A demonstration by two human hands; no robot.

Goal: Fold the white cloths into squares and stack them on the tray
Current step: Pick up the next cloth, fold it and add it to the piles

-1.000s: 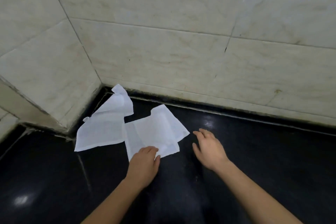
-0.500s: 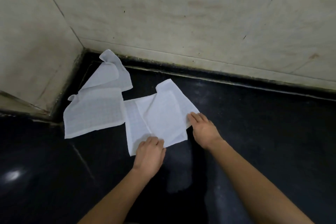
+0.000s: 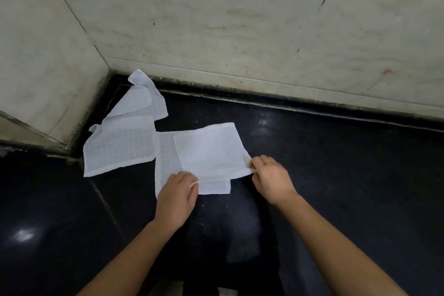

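Observation:
A white cloth [image 3: 209,151] lies spread on the black counter in front of me, overlapping another white cloth [image 3: 167,161] under it. My left hand [image 3: 176,197] pinches the top cloth's near left corner. My right hand [image 3: 270,179] pinches its near right corner. A third white cloth [image 3: 122,142] lies rumpled to the left, reaching into the wall corner. No tray is in view.
The glossy black counter [image 3: 336,175] runs to a pale tiled wall [image 3: 240,19] behind and a side wall [image 3: 36,55] at left; the two walls meet in a corner just behind the rumpled cloth.
Both hands went from resting near the cloth to pinching its near corners. The top cloth now lies flatter and squarer. The view has tilted down and closer.

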